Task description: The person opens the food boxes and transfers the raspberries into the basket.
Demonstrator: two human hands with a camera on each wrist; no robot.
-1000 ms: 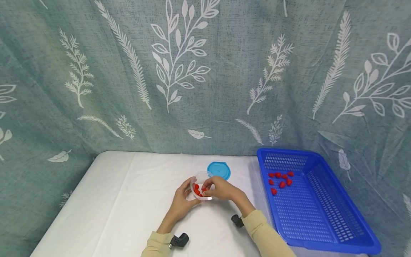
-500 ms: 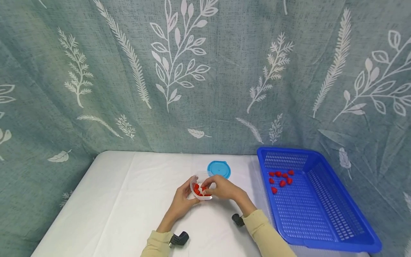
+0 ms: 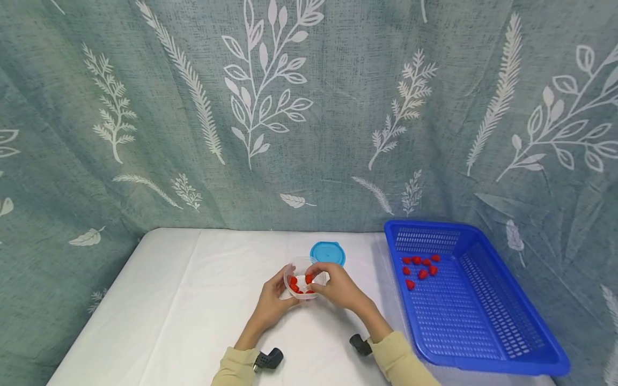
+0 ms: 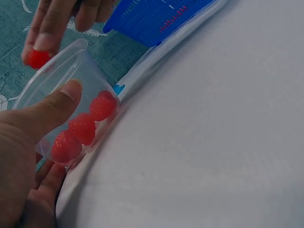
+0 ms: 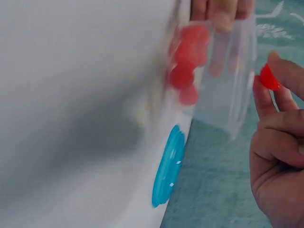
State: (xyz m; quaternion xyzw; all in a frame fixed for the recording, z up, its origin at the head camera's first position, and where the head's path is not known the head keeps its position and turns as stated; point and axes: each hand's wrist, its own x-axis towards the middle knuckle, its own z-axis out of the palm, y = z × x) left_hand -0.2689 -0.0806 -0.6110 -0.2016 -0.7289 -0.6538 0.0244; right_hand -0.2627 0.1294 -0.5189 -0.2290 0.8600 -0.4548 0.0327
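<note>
A clear plastic container (image 4: 97,73) stands on the white table, and my left hand (image 3: 272,303) grips its side, thumb against the near wall and fingers round the other side. Through the wall I see several red raspberries (image 4: 81,128) lying at the bottom. My right hand (image 3: 337,287) pinches one more raspberry (image 5: 269,78) between thumb and fingertips. In the head view that hand is over the container's opening; the wrist views show the pinched raspberry at rim height, apart from those below.
Just behind the container lies a round blue lid (image 3: 328,253). To the right is a large blue plastic basket (image 3: 473,321) with several raspberries (image 3: 422,274) grouped towards its back left. A patterned green curtain (image 3: 270,187) hangs behind the white table (image 3: 169,300).
My right fingers have risen from low inside the container, and a raspberry now shows between their tips. My left hand keeps its grip on the container.
</note>
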